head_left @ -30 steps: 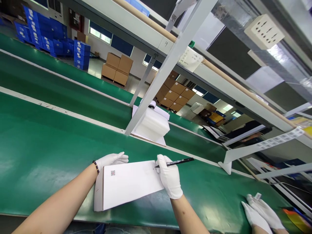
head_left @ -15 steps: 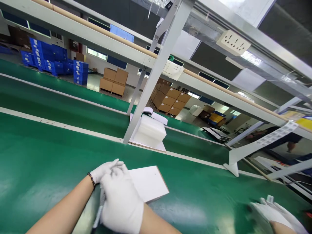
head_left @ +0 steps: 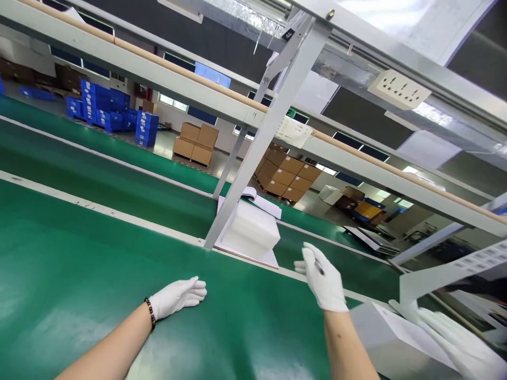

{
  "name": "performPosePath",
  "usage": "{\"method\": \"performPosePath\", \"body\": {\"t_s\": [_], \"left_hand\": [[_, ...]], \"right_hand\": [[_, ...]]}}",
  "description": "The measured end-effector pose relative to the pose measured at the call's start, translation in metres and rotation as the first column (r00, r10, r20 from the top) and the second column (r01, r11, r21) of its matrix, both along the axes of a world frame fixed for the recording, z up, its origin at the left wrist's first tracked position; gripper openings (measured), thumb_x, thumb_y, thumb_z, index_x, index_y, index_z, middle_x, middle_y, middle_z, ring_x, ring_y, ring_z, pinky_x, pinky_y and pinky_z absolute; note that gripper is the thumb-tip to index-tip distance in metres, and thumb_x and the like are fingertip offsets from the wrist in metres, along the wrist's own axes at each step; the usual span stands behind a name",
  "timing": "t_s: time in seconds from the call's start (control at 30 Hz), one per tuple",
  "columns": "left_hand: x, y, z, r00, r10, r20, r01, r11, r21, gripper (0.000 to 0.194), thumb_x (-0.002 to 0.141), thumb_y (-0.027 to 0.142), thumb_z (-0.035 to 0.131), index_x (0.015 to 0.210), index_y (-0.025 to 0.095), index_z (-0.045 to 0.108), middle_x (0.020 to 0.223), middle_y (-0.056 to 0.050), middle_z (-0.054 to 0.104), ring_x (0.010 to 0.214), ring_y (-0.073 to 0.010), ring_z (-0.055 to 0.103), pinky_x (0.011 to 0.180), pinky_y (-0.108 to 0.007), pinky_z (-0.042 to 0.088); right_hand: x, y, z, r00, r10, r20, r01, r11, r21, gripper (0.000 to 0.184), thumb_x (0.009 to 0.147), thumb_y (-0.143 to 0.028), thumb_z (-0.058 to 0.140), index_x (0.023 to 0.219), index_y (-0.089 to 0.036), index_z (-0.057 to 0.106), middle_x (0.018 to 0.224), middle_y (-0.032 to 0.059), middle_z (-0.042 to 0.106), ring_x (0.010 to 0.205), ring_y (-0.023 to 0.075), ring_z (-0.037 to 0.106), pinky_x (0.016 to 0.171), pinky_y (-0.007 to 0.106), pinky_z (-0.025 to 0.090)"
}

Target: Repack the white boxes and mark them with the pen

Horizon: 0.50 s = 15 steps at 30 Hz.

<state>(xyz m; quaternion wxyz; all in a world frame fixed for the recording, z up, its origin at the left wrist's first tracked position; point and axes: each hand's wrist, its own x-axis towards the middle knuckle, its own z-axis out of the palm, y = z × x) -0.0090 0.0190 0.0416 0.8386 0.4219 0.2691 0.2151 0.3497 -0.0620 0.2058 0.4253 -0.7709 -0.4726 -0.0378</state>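
Observation:
My left hand (head_left: 179,296), in a white glove with a bead bracelet at the wrist, lies flat on the green belt (head_left: 79,274) with fingers stretched out and nothing in it. My right hand (head_left: 322,277), also gloved, is raised above the belt near its far edge; a black pen (head_left: 319,267) shows between its fingers. The flat white box (head_left: 386,338) lies on the belt to the lower right, apart from both my hands. A co-worker's gloved hand (head_left: 455,340) rests on the box's right side.
A slanted white frame post (head_left: 257,153) stands just beyond the belt. Behind it lie a stack of white foam sheets (head_left: 251,232) and an open notebook (head_left: 261,200). A shelf rail runs overhead with a socket strip (head_left: 398,89). Cardboard boxes (head_left: 287,177) and blue crates (head_left: 111,113) stand far back.
The white box has gone from under my hands to the right, where the co-worker's hands now meet it. My right hand has lifted and swung right with the pen; my left stays flat.

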Motion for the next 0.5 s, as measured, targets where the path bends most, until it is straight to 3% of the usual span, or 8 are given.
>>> {"method": "performPosePath", "body": {"t_s": [0.1,0.17,0.23,0.3,0.5], "left_hand": [[0.0,0.001,-0.001,1.0,0.013,0.0,-0.013,1.0,-0.025,0.094,0.054,0.08,0.074,0.117,0.01,0.062,0.132,-0.023,0.057,0.126,-0.0321,0.053,0.11,-0.041,0.04],[0.0,0.0,0.0,1.0,0.024,-0.005,-0.024,0.999,-0.034,0.096,0.052,0.08,0.075,0.116,0.01,0.062,0.13,-0.023,0.058,0.124,-0.0321,0.055,0.109,-0.041,0.041],[0.0,-0.001,0.0,0.999,0.032,-0.01,-0.032,0.999,-0.039,0.097,0.051,0.08,0.075,0.116,0.009,0.061,0.13,-0.024,0.058,0.123,-0.0321,0.055,0.108,-0.041,0.042],[0.0,-0.001,0.002,1.0,0.03,-0.008,-0.03,0.999,-0.042,0.099,0.051,0.081,0.075,0.117,0.008,0.061,0.13,-0.025,0.058,0.124,-0.0323,0.055,0.107,-0.041,0.042],[0.001,0.001,0.003,1.0,0.016,-0.012,-0.017,0.998,-0.052,0.101,0.052,0.081,0.074,0.119,0.006,0.059,0.129,-0.026,0.058,0.121,-0.0334,0.057,0.107,-0.044,0.041]], "right_hand": [[-0.01,0.068,0.003,0.982,0.121,0.144,-0.119,0.993,-0.022,0.055,0.094,-0.05,0.034,0.121,-0.011,0.06,0.091,0.0125,0.067,0.083,0.0261,0.066,0.08,0.037,0.05],[-0.011,0.108,0.005,0.96,0.127,0.25,-0.102,0.988,-0.112,0.044,0.091,-0.044,0.047,0.119,-0.014,0.062,0.104,0.0145,0.066,0.098,0.0284,0.062,0.087,0.037,0.046],[-0.009,0.136,0.005,0.951,0.169,0.258,-0.117,0.972,-0.206,0.046,0.08,-0.041,0.068,0.117,-0.014,0.064,0.108,0.0161,0.064,0.104,0.0314,0.058,0.087,0.037,0.043],[-0.004,0.152,0.001,0.947,0.208,0.245,-0.131,0.945,-0.298,0.048,0.074,-0.04,0.076,0.111,-0.01,0.065,0.102,0.0165,0.064,0.101,0.0308,0.059,0.082,0.035,0.042],[0.014,0.164,-0.006,0.954,0.23,0.193,-0.115,0.874,-0.473,0.012,0.08,-0.028,0.071,0.081,-0.019,0.064,0.07,0.0031,0.062,0.067,0.0221,0.059,0.063,0.029,0.04]]}}
